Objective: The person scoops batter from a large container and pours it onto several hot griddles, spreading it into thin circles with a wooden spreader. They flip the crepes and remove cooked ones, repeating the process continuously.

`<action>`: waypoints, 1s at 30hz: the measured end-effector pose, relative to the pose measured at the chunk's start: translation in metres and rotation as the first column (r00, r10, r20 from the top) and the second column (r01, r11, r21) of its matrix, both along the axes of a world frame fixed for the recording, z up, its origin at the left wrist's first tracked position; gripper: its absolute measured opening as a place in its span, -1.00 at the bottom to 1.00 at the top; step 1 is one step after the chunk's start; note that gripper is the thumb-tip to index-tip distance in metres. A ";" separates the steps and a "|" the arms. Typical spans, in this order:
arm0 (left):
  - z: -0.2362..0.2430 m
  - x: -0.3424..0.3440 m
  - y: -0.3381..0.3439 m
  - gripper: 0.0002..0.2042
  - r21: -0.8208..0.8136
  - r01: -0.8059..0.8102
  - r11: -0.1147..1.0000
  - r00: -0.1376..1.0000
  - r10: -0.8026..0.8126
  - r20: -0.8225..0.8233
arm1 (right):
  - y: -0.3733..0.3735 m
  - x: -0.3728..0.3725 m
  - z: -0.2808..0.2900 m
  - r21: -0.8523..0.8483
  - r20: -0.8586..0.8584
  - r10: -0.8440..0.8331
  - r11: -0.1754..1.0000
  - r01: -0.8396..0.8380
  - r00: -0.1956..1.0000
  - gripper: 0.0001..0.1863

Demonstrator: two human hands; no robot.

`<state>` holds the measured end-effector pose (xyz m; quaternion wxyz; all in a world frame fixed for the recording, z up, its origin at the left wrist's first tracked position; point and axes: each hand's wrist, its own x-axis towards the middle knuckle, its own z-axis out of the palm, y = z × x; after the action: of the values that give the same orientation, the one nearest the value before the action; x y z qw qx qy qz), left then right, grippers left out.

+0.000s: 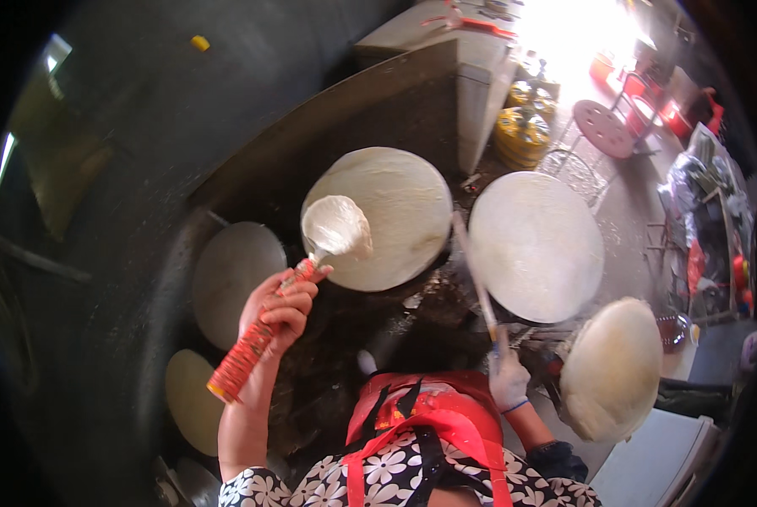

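Observation:
My left hand (281, 308) is closed around the red-wrapped handle of a ladle (252, 351). Pale batter (336, 221) fills its bowl, which hangs over the left part of the middle round griddle. A thin pale sheet of batter or pancake (404, 220) covers that griddle. My right hand (509, 380), in a white glove, grips a long thin stick (477, 283); its far end reaches up between the middle griddle and the right one. On the right griddle lies another pale round sheet (536, 245). Right of my gloved hand is a pale round pile that looks like finished pancakes (613, 372).
Two more round plates, one grey (239, 283) and one yellowish (191, 401), sit at left. A metal guard (336, 110) curves behind the griddles. Yellow stacked containers (524, 131), a pink stool (605, 128) and a bottle (674, 331) stand to the right.

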<state>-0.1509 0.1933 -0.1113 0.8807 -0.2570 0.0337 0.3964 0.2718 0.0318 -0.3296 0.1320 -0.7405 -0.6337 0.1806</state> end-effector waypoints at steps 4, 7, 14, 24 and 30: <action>0.003 -0.058 -0.003 -0.39 0.085 -0.139 0.987 0.989 0.143 -0.046 | 0.025 -0.025 0.019 0.298 -0.247 0.027 0.953 0.049 0.969 -0.31; -0.005 -0.111 0.017 -0.40 0.153 -0.106 0.982 0.979 0.130 -0.155 | 0.051 -0.077 0.033 0.007 -0.415 -0.057 0.998 0.066 0.908 -0.32; -0.109 -0.189 0.063 -0.74 0.237 0.172 0.956 0.403 0.152 -0.902 | 0.111 -0.244 0.012 0.237 -0.347 0.185 0.966 -0.105 0.920 -0.33; -0.192 -0.212 0.067 -0.65 0.134 0.536 0.833 -0.415 0.399 -0.818 | 0.097 -0.359 -0.005 0.060 -0.379 0.117 0.993 -0.102 0.918 -0.28; -0.211 -0.227 0.073 -0.42 0.026 0.667 0.745 -0.697 0.635 -0.333 | 0.091 -0.375 0.005 0.064 -0.401 0.132 0.991 -0.116 0.907 -0.27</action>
<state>-0.3774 0.2662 -0.3220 0.2224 0.6361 0.6878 0.2700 -0.1031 0.1226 -0.3242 0.2626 -0.6429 -0.6418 0.3253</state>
